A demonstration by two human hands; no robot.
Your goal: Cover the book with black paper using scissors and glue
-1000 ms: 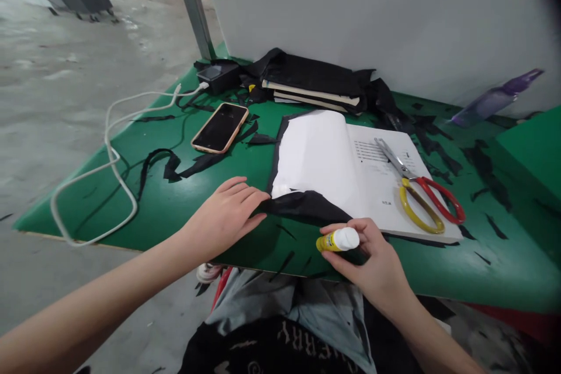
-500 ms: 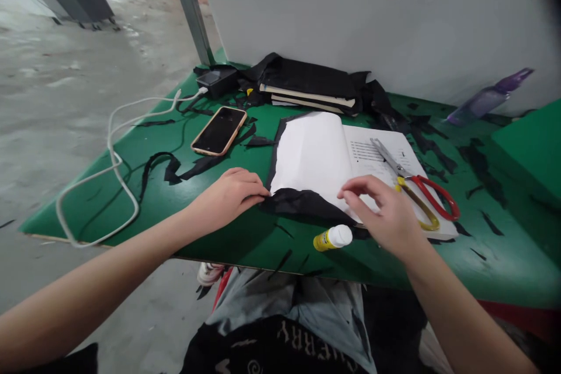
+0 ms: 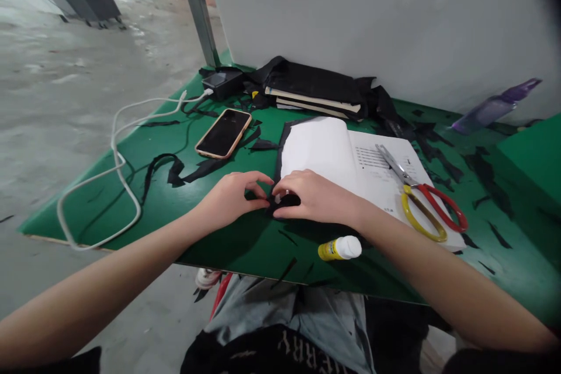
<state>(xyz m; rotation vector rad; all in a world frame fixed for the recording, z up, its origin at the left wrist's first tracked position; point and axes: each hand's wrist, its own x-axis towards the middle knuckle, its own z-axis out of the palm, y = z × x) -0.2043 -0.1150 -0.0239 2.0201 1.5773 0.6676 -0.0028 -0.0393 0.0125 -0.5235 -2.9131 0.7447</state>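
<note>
Looking through the head camera, I see my left hand and right hand meeting at the near left corner of the open book, fingertips pinching the black paper flap folded over that corner. The flap lies on the green table, touching the book's white page. A glue stick lies on its side just beside my right wrist, untouched. Scissors rest on the printed page. A phone and white cable lie left.
</note>
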